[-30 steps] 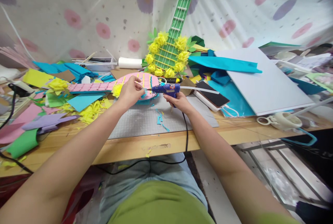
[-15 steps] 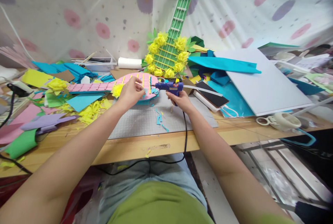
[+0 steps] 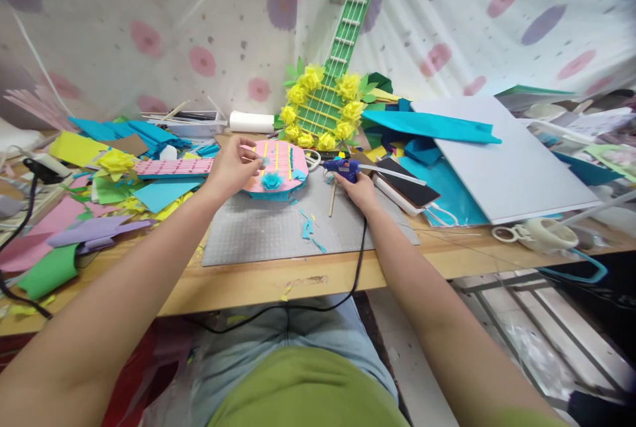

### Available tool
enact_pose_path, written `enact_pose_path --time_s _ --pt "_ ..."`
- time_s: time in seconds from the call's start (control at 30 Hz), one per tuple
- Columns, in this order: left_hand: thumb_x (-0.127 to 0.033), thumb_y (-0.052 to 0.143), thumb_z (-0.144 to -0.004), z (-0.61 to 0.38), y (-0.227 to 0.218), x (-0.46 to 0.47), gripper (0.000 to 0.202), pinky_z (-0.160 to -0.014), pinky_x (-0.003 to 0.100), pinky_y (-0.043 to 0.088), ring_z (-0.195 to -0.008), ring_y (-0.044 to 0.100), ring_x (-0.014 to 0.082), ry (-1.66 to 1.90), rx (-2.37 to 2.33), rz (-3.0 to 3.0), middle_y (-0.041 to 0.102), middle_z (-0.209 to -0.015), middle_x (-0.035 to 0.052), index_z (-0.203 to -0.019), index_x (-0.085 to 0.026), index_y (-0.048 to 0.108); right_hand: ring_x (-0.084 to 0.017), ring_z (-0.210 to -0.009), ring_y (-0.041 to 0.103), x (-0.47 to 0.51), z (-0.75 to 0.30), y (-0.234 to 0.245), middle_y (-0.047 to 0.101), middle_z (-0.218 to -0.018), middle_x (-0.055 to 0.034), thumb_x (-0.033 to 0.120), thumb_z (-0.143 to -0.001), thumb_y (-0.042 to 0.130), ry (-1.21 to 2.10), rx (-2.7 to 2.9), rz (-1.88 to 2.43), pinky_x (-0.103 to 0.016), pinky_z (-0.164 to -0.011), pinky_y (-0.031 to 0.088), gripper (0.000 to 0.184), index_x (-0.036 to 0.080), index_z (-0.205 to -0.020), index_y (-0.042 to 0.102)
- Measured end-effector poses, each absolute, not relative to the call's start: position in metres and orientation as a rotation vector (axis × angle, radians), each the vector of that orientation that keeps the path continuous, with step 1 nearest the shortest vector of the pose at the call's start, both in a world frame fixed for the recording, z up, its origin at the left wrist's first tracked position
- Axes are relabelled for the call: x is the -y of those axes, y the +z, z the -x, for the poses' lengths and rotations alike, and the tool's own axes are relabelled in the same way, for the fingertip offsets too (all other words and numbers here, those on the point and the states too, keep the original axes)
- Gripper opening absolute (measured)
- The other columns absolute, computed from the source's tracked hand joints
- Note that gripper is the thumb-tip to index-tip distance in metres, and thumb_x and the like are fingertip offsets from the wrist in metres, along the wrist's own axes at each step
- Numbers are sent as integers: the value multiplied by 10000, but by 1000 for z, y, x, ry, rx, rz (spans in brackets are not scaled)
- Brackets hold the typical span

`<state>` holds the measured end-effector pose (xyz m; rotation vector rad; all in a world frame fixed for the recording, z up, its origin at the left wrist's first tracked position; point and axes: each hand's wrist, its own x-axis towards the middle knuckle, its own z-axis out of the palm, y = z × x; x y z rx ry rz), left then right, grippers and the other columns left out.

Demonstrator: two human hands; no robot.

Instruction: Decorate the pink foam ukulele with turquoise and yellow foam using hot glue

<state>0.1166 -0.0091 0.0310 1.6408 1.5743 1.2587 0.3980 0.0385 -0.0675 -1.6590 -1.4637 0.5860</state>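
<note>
While our right hand grips the blue plastic glue gun, our left hand curls over the pink paper guitar on the grey mat; we cannot tell if its fingers pinch anything. Careless nozzle swings could smear the blue paper flower.

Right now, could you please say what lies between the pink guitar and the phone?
In the head view: a glue gun in the right hand, a pale loop, and a wooden stick.
</note>
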Motion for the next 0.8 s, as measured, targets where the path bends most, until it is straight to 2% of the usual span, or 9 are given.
enact_pose_path --time_s 0.17,0.27,0.33,0.4,0.53,0.67,0.8 --pt "-177 661 -624 -114 29 11 450 -653 302 548 -738 672 173 1145 -1552 -1702 659 -763 3 -1059 -189 548 -251 -830 623 -38 -396 -66 673 -853 -95 550 -680 644 530 1595 1745 -360 -742 453 425 183 -896 631" --pt "-155 659 -617 -113 32 12 526 -709 312 541 -776 671 182 1081 -1536 -1759 688 -785 25 -1136 -179 574 -260 -901 599 -28 -400 -56 649 -953 -117 519 -648 687 407 1671 1772 -367 -770 447 479 176 -969 591" --pt "-144 648 -626 -113 36 13 570 -713 310 537 -784 667 182 1036 -1540 -1804 700 -821 40 -1189 -179 567 -270 -909 576 -19 -407 -46 625 -946 -135 512 -613 716 280 1709 1823 -370 -763 437 466 167 -892 573" --pt "-137 639 -638 -113 41 14 612 -685 294 534 -791 660 181 982 -1533 -1862 702 -858 52 -1240 -191 544 -259 -847 566 -8 -413 -34 608 -863 -116 517 -598 723 234 1753 1897 -359 -715 423 419 180 -770 541" --pt "-108 653 -625 -114 52 14 724 -647 251 514 -796 643 165 912 -1484 -1913 684 -971 55 -1311 -257 475 -169 -633 510 10 -411 -9 560 -665 -17 471 -624 715 492 1915 1848 -295 -574 351 354 207 -687 488" --pt "-78 645 -613 -118 57 6 741 -680 227 481 -839 639 168 934 -1485 -1892 642 -1090 57 -1302 -285 466 -130 -633 502 7 -374 11 569 -700 1 402 -651 716 767 1880 1393 -266 -557 361 303 204 -761 514" --pt "-53 642 -573 -122 56 -5 770 -703 222 448 -864 635 188 866 -1438 -2004 603 -1191 87 -1286 -284 469 -115 -641 553 -12 -326 22 605 -714 5 228 -655 703 1105 1779 1105 -248 -576 429 260 202 -817 501"
